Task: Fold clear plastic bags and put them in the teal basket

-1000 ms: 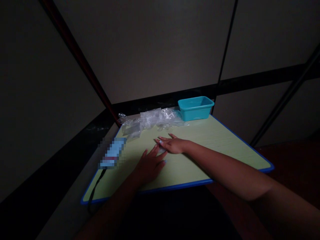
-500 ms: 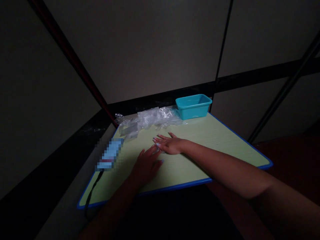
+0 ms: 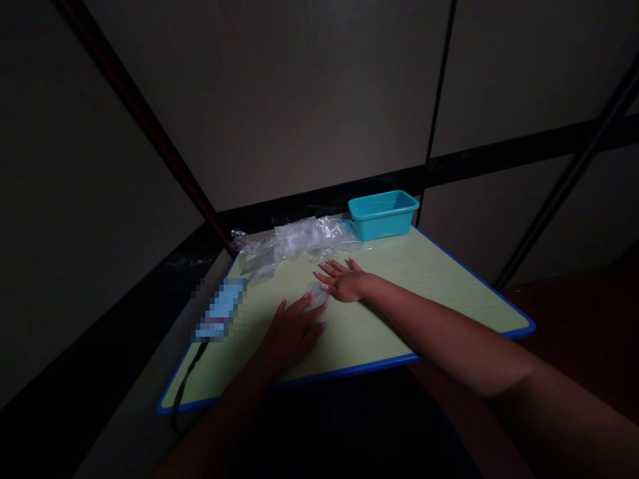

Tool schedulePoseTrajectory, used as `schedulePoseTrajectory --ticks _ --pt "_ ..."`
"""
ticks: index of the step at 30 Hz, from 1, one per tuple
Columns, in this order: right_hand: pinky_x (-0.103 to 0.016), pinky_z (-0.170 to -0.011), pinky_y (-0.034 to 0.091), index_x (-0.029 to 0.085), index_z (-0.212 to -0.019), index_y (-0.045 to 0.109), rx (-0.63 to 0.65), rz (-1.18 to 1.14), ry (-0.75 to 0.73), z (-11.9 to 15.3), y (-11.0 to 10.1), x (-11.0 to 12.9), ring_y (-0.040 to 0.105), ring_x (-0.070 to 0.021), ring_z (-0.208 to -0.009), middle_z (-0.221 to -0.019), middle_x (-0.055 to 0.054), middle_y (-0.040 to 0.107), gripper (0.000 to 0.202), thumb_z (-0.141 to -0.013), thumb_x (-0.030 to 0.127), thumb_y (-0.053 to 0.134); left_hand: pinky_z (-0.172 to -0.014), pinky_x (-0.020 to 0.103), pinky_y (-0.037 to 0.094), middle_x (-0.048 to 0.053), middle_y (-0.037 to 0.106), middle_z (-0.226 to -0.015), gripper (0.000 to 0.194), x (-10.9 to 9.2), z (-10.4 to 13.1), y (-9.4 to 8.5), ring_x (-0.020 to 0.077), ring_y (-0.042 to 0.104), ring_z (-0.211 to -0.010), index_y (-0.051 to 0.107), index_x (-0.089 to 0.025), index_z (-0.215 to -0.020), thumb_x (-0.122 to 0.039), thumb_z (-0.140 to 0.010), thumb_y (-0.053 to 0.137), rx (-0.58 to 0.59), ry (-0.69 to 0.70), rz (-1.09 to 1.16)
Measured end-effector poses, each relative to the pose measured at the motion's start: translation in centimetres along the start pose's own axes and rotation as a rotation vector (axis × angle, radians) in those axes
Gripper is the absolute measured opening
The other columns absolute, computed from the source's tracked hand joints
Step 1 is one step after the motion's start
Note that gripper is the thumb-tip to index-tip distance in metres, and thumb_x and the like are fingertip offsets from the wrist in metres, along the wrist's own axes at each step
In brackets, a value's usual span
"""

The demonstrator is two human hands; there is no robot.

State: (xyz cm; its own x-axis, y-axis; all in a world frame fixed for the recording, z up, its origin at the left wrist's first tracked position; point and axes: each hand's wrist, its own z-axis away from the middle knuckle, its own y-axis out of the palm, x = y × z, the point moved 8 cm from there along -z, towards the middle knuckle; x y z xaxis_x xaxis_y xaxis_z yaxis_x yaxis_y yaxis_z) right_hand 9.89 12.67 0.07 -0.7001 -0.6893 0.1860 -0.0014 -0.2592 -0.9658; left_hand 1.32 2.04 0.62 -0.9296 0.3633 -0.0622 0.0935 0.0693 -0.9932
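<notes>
A small piece of clear plastic point(image 3: 318, 294), perhaps a little bag, lies flat on the pale green tabletop point(image 3: 379, 332). My left hand point(image 3: 292, 329) rests at its near left side, fingers spread, with fingertips on the plastic's edge. On the far right side of the plastic, my right hand point(image 3: 344, 281) lies palm down with its fingers stretched apart, its thumb touching the plastic. Both hands are open. Beyond them, a heap of crumpled clear plastic bags point(image 3: 299, 238) lies along the back of the table.
At the back right stands a turquoise plastic basket point(image 3: 383, 223). A blurred-out light blue object point(image 3: 222, 309) with a black strap point(image 3: 187, 376) lies at the left edge. Blue trim point(image 3: 349, 370) borders the table, and panelled walls point(image 3: 319, 100) rise behind it.
My right hand has slid slightly away and right, its fingers spreading, so more of the small plastic piece shows. My left hand stays nearly in place. The view has shifted a little.
</notes>
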Motion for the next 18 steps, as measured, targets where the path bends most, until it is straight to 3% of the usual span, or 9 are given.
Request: schedulePoseTrajectory --ticks 7,12,18 --pt "-0.064 -0.103 0.002 0.030 -0.145 0.010 -0.023 -0.005 0.017 -0.6 0.4 -0.6 -0.006 -0.0249 -0.138 -0.152 -0.002 0.002 0.056 -0.093 0.041 0.025 -0.104 0.055 0.024 0.011 0.039 -0.142 0.043 0.1 0.0 0.1 0.0255 0.033 -0.131 0.044 -0.032 -0.132 -0.041 -0.090 0.042 0.019 -0.001 0.008" --pt "-0.063 -0.103 0.003 0.025 -0.145 0.017 -0.120 -0.044 0.014 -0.6 -0.1 -0.9 -0.002 -0.0251 -0.139 -0.152 -0.006 0.005 0.056 -0.092 0.037 0.028 -0.103 0.055 0.024 0.010 0.039 -0.141 0.043 0.1 0.0 0.1 0.0272 0.035 -0.130 0.045 -0.032 -0.132 -0.040 -0.090 0.042 0.004 0.007 0.024" --pt "-0.061 -0.105 0.004 0.028 -0.144 0.020 -0.164 -0.177 -0.175 0.4 -0.7 1.2 0.010 -0.0228 -0.138 -0.151 -0.004 0.015 0.054 -0.092 0.028 0.031 -0.103 0.056 0.024 0.010 0.039 -0.141 0.042 0.2 0.1 0.3 0.0271 0.037 -0.128 0.045 -0.031 -0.132 -0.039 -0.090 0.041 -0.016 0.024 0.048"
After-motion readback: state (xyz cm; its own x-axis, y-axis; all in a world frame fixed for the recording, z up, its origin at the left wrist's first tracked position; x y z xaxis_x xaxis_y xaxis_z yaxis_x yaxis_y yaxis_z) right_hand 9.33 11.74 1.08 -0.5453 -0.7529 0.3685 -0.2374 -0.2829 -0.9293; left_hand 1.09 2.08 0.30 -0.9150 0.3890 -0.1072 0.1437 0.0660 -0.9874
